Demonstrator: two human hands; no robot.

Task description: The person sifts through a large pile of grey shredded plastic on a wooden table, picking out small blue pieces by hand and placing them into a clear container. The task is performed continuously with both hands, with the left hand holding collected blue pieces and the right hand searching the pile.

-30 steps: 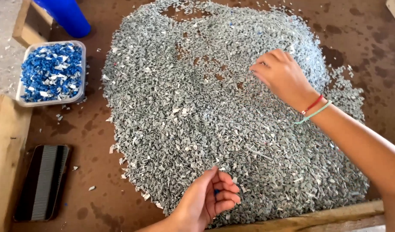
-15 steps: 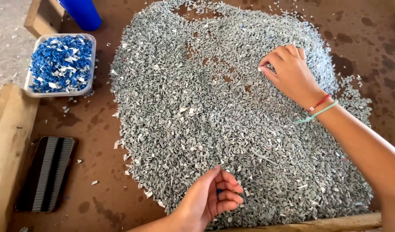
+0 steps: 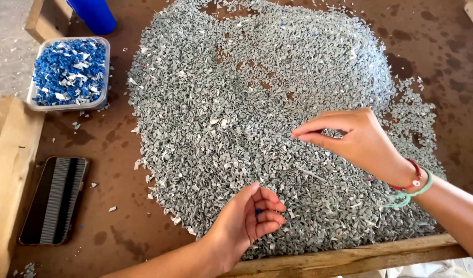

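A wide heap of small grey plastic flakes [image 3: 257, 118] covers the brown table. My left hand [image 3: 246, 221] rests palm-up at the heap's near edge, fingers curled around a small blue flake [image 3: 257, 211]. My right hand [image 3: 349, 139] hovers over the middle right of the heap, thumb and forefinger pinched together pointing left; whether a flake sits between them is too small to tell. Red and green bands [image 3: 408, 188] circle that wrist.
A clear tub of blue and white flakes [image 3: 69, 74] stands at the far left, a blue cup [image 3: 95, 14] behind it. A dark ridged brush-like object [image 3: 55, 200] lies at the near left beside a wooden rail [image 3: 7, 170]. Another wooden rail [image 3: 349, 255] borders the near edge.
My right hand has come from the far right of the heap toward me and leftward, its fingers now pinched. The left hand has stayed at the near edge.
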